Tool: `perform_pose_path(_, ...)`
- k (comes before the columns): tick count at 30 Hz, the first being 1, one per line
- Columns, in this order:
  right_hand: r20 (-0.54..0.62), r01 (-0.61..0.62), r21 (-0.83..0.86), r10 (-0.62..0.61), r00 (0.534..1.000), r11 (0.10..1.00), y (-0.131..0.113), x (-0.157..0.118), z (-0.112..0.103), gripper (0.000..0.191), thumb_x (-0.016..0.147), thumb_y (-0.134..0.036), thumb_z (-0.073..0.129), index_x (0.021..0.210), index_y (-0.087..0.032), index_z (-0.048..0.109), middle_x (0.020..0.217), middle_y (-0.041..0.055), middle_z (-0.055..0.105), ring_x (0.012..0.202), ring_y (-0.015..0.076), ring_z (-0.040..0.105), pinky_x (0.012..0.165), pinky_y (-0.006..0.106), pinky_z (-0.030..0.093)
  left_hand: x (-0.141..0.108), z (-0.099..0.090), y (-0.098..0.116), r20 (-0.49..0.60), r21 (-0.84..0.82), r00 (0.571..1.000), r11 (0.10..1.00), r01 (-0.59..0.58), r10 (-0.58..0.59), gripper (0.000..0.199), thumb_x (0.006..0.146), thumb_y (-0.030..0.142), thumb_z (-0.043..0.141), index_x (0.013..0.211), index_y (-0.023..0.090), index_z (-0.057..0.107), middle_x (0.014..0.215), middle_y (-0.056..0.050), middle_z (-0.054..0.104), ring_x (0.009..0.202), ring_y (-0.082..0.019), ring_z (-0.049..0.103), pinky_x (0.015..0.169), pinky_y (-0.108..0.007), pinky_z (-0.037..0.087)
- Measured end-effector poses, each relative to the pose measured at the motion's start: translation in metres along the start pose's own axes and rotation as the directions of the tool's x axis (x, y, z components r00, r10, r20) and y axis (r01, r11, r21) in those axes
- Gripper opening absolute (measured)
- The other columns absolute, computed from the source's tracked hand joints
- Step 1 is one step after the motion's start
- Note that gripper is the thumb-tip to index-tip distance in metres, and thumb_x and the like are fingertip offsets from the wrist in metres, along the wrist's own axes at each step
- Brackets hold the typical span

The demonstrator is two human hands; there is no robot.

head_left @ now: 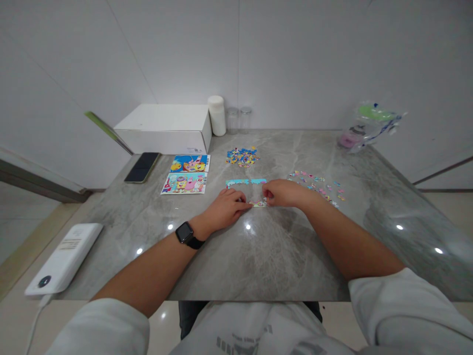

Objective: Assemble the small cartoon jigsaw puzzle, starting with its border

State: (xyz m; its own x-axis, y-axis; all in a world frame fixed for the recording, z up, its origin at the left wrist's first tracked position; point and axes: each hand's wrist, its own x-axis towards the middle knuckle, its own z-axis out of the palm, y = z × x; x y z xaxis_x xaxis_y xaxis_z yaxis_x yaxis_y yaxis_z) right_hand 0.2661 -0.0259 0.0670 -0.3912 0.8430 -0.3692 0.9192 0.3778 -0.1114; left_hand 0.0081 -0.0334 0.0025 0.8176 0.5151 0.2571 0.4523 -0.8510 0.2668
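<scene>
Currently, head view: a grey bench (266,276) fills the middle of the frame, with 2 bare hands near its centre.
Top puzzle strip (238,182): frame centre, mostly pale blue, in 2 runs with a narrow gap between them.
Lower puzzle strip (258,203): just below the top strip in the frame and apart from it, between the hands; its long axis runs left to right.
Left grip (229,206): at the lower strip's left end, forefinger stretched out and touching it; whether anything is pinched, I cannot tell.
Right grip (281,193): at the right end, fingers curled inward; they hide whatever they may hold, so clenched or grasping, I cannot tell.
Key relation: the lower strip lies right of the left grip and left of the right grip, about equally near to each.
Loose pieces: a pastel scatter (321,190) right of centre, nearer the right grip; a blue-and-yellow heap (243,157) above the strips.
Picture cards: 2, left of centre, upper card (190,163) and lower card (186,183).
</scene>
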Motion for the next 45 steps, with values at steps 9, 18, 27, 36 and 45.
perform_pose_path(9, -0.025, 0.047, 0.008, -0.047, 0.999, 0.999, 0.011, 0.009, 0.011, 0.029, 0.087, -0.022, 0.071, 0.116, -0.019, 0.077, 0.114, 0.0108, 0.079, 0.096, 0.0231, 0.072, 0.076, 0.028, 0.045, 0.0, 0.003, -0.003, 0.013, -0.031, 1.0, 0.999, 0.011, -0.011, 0.039, 0.101, 0.015, 0.057, 0.13, 0.033, 0.077, 0.116, -0.007, 0.071, 0.109, -0.024, 0.062, 0.1, -0.044, 0.046)
perform_pose_path(18, -0.042, 0.066, 0.028, -0.065, 0.997, 0.997, 0.015, 0.013, 0.016, 0.029, 0.086, -0.02, 0.071, 0.114, -0.02, 0.076, 0.114, 0.009, 0.08, 0.095, 0.0217, 0.071, 0.076, 0.027, 0.045, 0.0, 0.005, -0.004, -0.011, -0.045, 1.0, 0.999, 0.027, -0.028, 0.035, 0.101, 0.016, 0.059, 0.124, 0.031, 0.079, 0.115, -0.007, 0.074, 0.109, -0.023, 0.063, 0.1, -0.043, 0.047)
perform_pose_path(27, -0.054, 0.078, 0.029, -0.077, 0.996, 0.996, 0.012, 0.009, 0.012, 0.027, 0.086, -0.019, 0.071, 0.112, -0.019, 0.076, 0.112, 0.0089, 0.08, 0.098, 0.0219, 0.071, 0.078, 0.027, 0.044, 0.0, -0.005, -0.01, -0.087, -0.131, 0.993, 0.989, 0.064, -0.075, 0.019, 0.101, 0.025, 0.065, 0.115, 0.024, 0.077, 0.113, -0.007, 0.076, 0.108, -0.023, 0.067, 0.099, -0.042, 0.05)
perform_pose_path(36, -0.03, -0.038, 0.038, 0.039, 0.999, 0.999, 0.01, -0.001, -0.004, 0.028, 0.09, -0.032, 0.076, 0.116, -0.021, 0.075, 0.115, 0.008, 0.079, 0.099, 0.0214, 0.072, 0.074, 0.026, 0.043, -0.022, -0.043, -0.052, -0.171, -0.09, 0.958, 0.972, 0.217, -0.229, 0.022, 0.097, 0.038, 0.07, 0.111, 0.024, 0.078, 0.115, -0.008, 0.075, 0.108, -0.024, 0.068, 0.102, -0.043, 0.052)
perform_pose_path(45, -0.013, -0.087, 0.025, 0.087, 0.996, 0.996, 0.003, -0.006, -0.004, 0.042, 0.091, -0.033, 0.075, 0.13, -0.018, 0.069, 0.12, 0.0116, 0.078, 0.099, 0.023, 0.073, 0.074, 0.028, 0.045, -0.024, -0.035, -0.051, -0.01, -0.026, 0.989, 0.989, 0.145, -0.146, 0.029, 0.092, 0.045, 0.077, 0.116, 0.028, 0.079, 0.122, -0.007, 0.074, 0.114, -0.028, 0.068, 0.101, -0.045, 0.049)
